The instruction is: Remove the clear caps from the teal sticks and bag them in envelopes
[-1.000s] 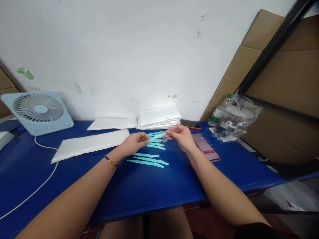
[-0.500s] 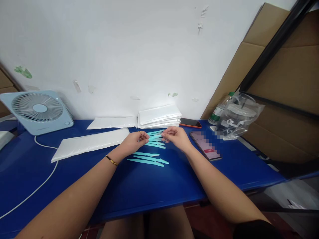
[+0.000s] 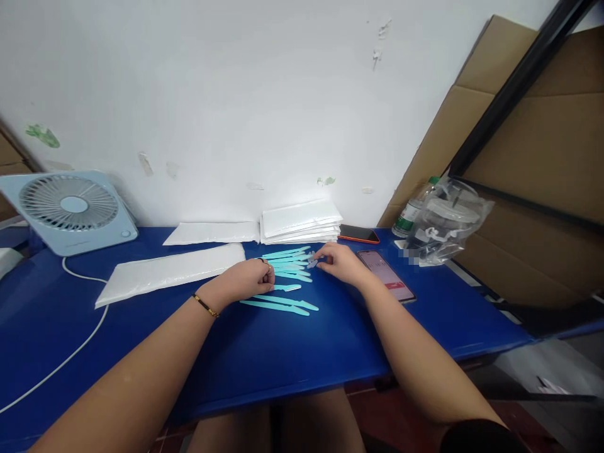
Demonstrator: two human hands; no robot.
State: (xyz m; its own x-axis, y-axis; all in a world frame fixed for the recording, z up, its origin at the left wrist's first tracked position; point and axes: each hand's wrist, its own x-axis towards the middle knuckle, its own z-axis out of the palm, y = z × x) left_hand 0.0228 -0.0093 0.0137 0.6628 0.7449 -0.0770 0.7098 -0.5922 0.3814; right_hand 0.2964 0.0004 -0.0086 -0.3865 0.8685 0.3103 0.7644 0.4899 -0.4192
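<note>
My left hand is closed, its thumb and fingers pinching the handle of a turquoise eyebrow razor low over the table. Beneath and in front of it lie two more turquoise razors. Further back, a spread of several razors points to the right, partly hidden behind my left hand. Small clear plastic blade caps lie by the tips of that spread. My right hand has its fingertips pinched at these caps; exactly which piece is between them is hard to see.
White padded mailers lie flat on the left and in a stack by the wall. A phone lies right of my right hand, another behind it. A fan, a bottle and a bagged cup stand at the sides.
My hands have moved apart from the razor they held together. My left hand has come down onto a nearer razor; my right hand has gone to the clear caps.
</note>
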